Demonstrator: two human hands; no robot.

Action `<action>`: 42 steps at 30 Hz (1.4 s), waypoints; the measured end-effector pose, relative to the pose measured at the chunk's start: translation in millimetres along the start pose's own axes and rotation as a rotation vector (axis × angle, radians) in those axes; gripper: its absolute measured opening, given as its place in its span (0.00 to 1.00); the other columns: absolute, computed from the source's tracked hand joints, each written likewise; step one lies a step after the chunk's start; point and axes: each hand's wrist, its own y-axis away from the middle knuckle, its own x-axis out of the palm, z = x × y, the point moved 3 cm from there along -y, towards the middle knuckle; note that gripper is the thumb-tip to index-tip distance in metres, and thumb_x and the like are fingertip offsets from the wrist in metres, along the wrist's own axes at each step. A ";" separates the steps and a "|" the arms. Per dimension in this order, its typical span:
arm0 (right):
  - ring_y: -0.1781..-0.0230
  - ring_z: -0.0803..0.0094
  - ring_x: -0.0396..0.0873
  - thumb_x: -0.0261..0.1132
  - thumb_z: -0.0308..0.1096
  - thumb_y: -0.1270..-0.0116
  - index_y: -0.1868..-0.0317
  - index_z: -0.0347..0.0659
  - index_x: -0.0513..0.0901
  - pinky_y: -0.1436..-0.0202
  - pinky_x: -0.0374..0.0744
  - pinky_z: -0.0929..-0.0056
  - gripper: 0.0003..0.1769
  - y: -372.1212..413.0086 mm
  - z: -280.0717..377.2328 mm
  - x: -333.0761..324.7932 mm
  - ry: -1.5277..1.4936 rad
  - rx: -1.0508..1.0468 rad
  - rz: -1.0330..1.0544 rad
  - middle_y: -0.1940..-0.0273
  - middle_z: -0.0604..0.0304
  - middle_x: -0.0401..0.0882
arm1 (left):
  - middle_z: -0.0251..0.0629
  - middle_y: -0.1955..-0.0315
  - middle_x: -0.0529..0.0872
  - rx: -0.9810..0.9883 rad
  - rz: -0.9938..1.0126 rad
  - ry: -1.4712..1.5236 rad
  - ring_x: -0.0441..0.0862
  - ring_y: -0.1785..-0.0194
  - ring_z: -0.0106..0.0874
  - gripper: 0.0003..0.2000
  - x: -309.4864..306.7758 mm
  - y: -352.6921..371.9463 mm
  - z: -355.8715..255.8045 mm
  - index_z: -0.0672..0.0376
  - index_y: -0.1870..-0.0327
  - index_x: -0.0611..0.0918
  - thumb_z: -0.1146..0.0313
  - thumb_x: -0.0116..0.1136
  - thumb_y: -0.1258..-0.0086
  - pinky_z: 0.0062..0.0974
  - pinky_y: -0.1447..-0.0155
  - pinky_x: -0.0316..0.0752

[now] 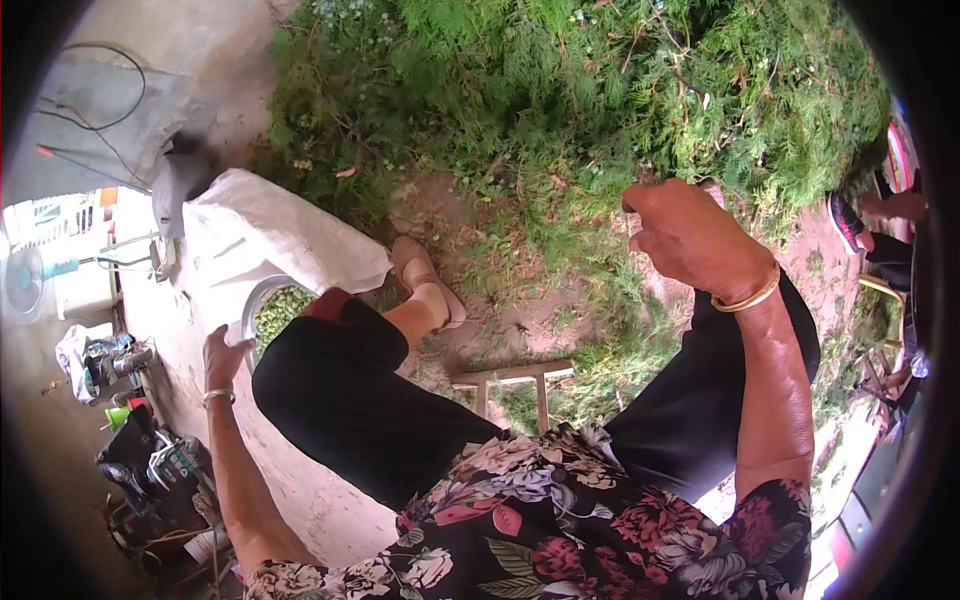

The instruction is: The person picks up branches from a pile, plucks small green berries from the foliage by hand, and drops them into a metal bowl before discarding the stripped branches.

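Note:
Beside a metal basin (249, 306) on my left, my left hand (226, 362) hangs with thumb and fingers apart and nothing visible in it. Small green berry-like cones (280, 312) fill the basin, partly hidden behind my knee. My right hand (700, 245) is raised over the ground in front of my right knee, its fingers curled closed. Whatever it may hold is hidden. Just beyond it spreads a large heap of cut green conifer branches (520, 90), dotted with pale small cones.
A white sack (290, 230) lies beyond the basin. A wooden stool frame (515, 374) shows between my legs. At left are a fan (22, 284) and a cluttered pile of tools (160, 460). Another person's shoe (845, 222) and hand (893, 206) appear at far right.

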 end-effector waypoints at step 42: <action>0.66 0.44 0.77 0.63 0.24 0.44 0.54 0.31 0.73 0.65 0.73 0.53 0.16 -17.8 6.7 9.2 -0.131 0.181 0.063 0.67 0.42 0.78 | 0.33 0.75 0.81 -0.057 1.105 1.716 0.81 0.70 0.28 0.05 221.4 39.7 -424.3 0.66 0.69 0.80 0.75 0.63 0.37 0.29 0.65 0.79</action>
